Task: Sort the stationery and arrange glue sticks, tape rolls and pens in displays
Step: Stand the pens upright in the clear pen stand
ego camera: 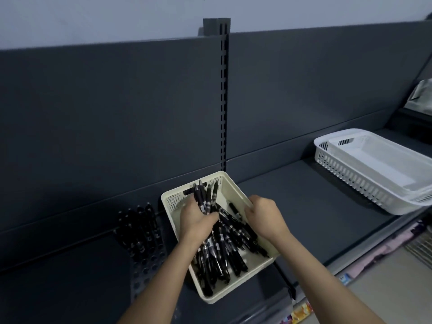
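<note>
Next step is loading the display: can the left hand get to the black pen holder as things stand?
Probably yes. The left hand, gripping a bunch of pens, is in the cream basket; the pen holder stands just left of it, with nothing between.

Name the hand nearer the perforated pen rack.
Left. The left hand, gripping pens, sits just right of the pen rack; the right hand grips the right rim of the cream basket.
</note>
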A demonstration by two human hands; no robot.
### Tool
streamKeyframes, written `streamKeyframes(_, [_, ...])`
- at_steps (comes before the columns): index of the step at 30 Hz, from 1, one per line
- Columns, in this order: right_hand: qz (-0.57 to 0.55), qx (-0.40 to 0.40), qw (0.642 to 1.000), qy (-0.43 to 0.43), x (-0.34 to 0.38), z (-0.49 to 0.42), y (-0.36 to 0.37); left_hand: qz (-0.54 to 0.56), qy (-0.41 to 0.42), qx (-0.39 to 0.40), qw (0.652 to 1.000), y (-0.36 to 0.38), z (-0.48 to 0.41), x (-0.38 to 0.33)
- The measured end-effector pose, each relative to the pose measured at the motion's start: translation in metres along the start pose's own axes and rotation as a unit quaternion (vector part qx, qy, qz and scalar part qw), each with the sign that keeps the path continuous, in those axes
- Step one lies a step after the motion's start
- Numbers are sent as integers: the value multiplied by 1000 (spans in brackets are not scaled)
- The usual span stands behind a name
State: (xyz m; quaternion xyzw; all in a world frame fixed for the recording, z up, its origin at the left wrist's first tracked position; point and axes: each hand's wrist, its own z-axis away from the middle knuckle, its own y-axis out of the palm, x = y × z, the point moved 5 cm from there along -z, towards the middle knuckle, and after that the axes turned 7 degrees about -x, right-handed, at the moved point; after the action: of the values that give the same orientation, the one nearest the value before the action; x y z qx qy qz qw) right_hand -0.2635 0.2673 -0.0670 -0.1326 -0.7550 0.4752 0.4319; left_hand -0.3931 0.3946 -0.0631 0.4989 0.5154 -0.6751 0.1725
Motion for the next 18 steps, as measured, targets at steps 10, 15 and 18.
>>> streamKeyframes(10, [-73,-126,989,-30,13,10,-18,255,21,-87,963,-32,13,-30])
streamKeyframes(15, [-279,26,960,-20,61,32,-13,319,26,-119,940,-48,14,-43])
streamKeyframes(18, [-412,171,895,22,76,45,4,339,26,-157,927,-59,15,-45])
